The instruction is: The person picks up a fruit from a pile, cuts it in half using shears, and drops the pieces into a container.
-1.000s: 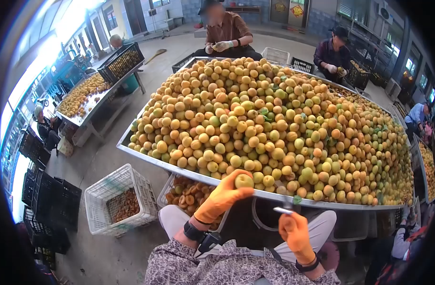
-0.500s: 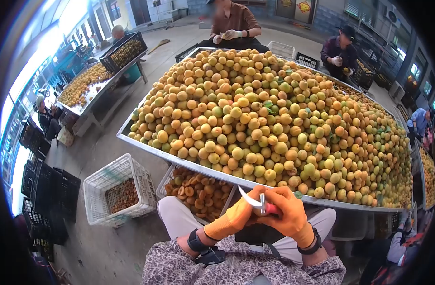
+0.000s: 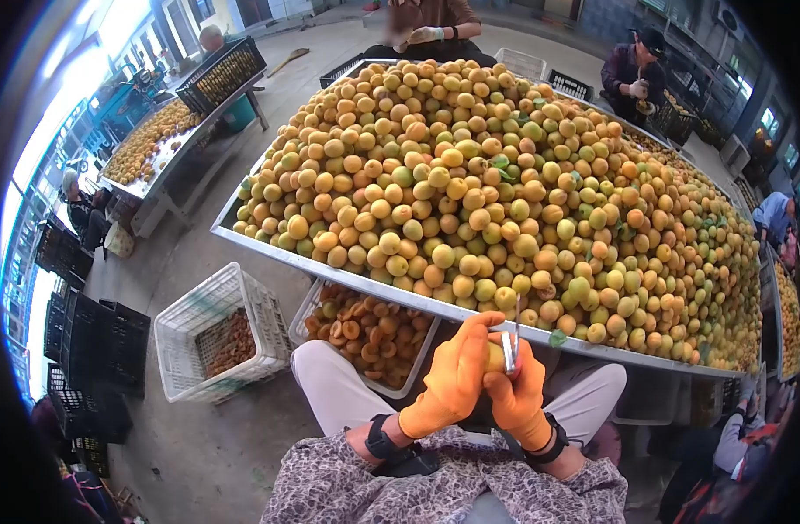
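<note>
Both my hands wear orange gloves and meet above my lap, just in front of the table's metal rim. My left hand (image 3: 452, 380) has its fingers closed around a yellow apricot (image 3: 496, 356), mostly covered by the glove. My right hand (image 3: 520, 406) grips a small knife (image 3: 510, 348) with a shiny metal collar. Its thin blade points up, and a bit of red handle shows in the glove. The metal collar lies against the apricot. Beyond the hands, a big heap of whole apricots (image 3: 435, 192) fills the table (image 3: 365, 286).
Below the table's left edge stands a crate of halved apricots (image 3: 369, 336). Left of it, a white basket (image 3: 199, 371) holds brown pits. Black crates (image 3: 94, 341) are stacked at far left. Several people sit around, one across the heap (image 3: 435, 26) and one at upper right (image 3: 636, 74).
The knife has turned from pointing left to pointing up, its collar now against the apricot. My hands have shifted slightly, the left one lower. The view has tilted a little downward.
</note>
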`<state>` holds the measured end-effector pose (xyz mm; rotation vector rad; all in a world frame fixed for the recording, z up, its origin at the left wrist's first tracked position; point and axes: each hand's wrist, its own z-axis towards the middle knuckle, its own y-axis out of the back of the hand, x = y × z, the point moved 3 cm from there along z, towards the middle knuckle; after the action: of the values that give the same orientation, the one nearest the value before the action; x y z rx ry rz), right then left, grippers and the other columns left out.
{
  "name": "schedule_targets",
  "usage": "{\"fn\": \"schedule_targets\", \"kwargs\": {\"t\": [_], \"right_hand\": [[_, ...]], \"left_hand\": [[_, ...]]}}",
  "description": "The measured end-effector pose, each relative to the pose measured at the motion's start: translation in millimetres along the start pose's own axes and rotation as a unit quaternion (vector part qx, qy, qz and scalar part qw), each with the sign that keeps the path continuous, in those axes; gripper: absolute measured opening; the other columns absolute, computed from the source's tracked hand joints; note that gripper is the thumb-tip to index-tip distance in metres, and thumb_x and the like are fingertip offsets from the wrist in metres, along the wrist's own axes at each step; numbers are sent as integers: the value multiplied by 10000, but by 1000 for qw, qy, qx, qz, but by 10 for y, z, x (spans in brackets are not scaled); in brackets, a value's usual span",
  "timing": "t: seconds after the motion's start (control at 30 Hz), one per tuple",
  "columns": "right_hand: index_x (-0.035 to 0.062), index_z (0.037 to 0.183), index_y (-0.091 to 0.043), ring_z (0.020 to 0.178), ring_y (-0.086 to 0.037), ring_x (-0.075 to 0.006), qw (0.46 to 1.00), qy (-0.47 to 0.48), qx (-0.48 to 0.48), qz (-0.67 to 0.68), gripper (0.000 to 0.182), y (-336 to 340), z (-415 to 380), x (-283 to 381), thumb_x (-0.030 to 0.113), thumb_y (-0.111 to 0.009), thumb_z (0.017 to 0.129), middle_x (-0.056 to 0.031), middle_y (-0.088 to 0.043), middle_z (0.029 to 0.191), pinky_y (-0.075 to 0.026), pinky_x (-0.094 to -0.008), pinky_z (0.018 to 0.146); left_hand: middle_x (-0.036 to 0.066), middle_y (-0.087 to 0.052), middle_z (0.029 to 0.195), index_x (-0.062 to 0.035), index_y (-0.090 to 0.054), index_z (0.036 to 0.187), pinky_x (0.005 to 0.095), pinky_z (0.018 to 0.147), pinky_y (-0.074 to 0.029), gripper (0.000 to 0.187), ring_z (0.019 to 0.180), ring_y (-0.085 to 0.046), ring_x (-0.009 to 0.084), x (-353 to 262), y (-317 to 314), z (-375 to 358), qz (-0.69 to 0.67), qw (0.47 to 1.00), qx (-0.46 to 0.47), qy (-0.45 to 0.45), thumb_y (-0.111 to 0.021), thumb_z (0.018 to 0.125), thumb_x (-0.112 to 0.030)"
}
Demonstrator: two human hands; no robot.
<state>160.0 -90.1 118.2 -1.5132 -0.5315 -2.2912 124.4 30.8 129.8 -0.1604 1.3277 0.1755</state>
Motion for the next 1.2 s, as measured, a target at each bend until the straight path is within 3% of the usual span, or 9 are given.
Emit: {"fn": "schedule_targets", "kwargs": {"t": [0.07, 0.17, 0.27, 0.37, 0.57, 0.63, 0.7, 0.97, 1.2], "right_hand": [[-24, 1164, -559, 798, -580, -125, 997, -50, -11, 51, 464, -41, -55, -106, 344, -659, 899, -70, -640, 904, -488, -266, 739], [-16, 1162, -556, 653, -544, -87, 990, -94, -16, 106, 464, -76, -48, -160, 395, -578, 949, -53, -614, 832, -449, -232, 593], [8, 1171, -549, 391, -310, -51, 879, -244, 29, 409, 565, -109, 12, -243, 529, -482, 962, -37, -534, 727, -247, -222, 376], [-2, 1224, -497, 396, -330, -46, 852, -293, 0, 433, 639, -88, 25, -231, 571, -494, 941, -126, -624, 850, -276, -205, 386], [-25, 1258, -458, 429, -409, -37, 953, -91, 4, 288, 648, -263, 182, -252, 441, -688, 870, -163, -660, 957, -278, -175, 362], [-25, 1313, -483, 542, -446, -40, 957, -132, -38, 257, 542, -563, 368, -341, 112, -723, 846, -41, -632, 874, -366, -176, 493], [-1, 1306, -521, 590, -410, -36, 993, -102, 38, 49, 525, -696, 574, -332, 26, -727, 823, 44, -525, 759, -360, -189, 538], [8, 1121, -643, 598, -398, -3, 979, -154, 126, 52, 366, -748, 250, -163, 68, -782, 788, 90, -481, 662, -340, -174, 526], [44, 1121, -663, 678, -591, -94, 984, -103, 142, -13, 446, -679, 37, -288, 66, -820, 704, -63, -647, 776, -497, -256, 634]], "left_hand": [[181, -650, 1048, 118, -496, 1209, 313, 755, -513, 397, 817, -657, 222, -17, 18, -12, 134, 985, -12, -108, -369, 1033, -215], [145, -656, 966, 92, -492, 1233, 302, 687, -506, 388, 747, -633, 207, 44, 75, -16, 89, 994, -3, -61, -387, 1030, -221], [45, -544, 733, -89, -504, 1156, 241, 498, -360, 381, 559, -432, 108, 438, 168, -18, -155, 984, -64, 62, -409, 1013, -429], [80, -508, 696, -111, -508, 1008, 270, 483, -344, 491, 529, -415, 162, 611, 367, -105, -444, 871, -36, 206, -354, 983, -577], [141, -568, 745, -89, -582, 945, 266, 488, -365, 610, 540, -453, 188, 740, 772, -432, -537, 795, -100, 265, -364, 941, -659], [141, -586, 742, -82, -590, 957, 264, 469, -362, 624, 511, -459, 186, 741, 846, -526, -524, 796, -143, 266, -375, 932, -667], [120, -578, 716, -81, -586, 931, 251, 449, -349, 605, 514, -478, 172, 681, 883, -586, -516, 799, -157, 267, -393, 936, -654], [47, -508, 571, -85, -567, 756, 215, 403, -286, 629, 456, -425, 119, 574, 905, -627, -390, 858, -186, 278, -434, 909, -681], [26, -526, 631, -72, -574, 806, 244, 442, -358, 507, 520, -479, 125, 700, 611, -512, -406, 798, -255, 365, -543, 923, -565]]}}
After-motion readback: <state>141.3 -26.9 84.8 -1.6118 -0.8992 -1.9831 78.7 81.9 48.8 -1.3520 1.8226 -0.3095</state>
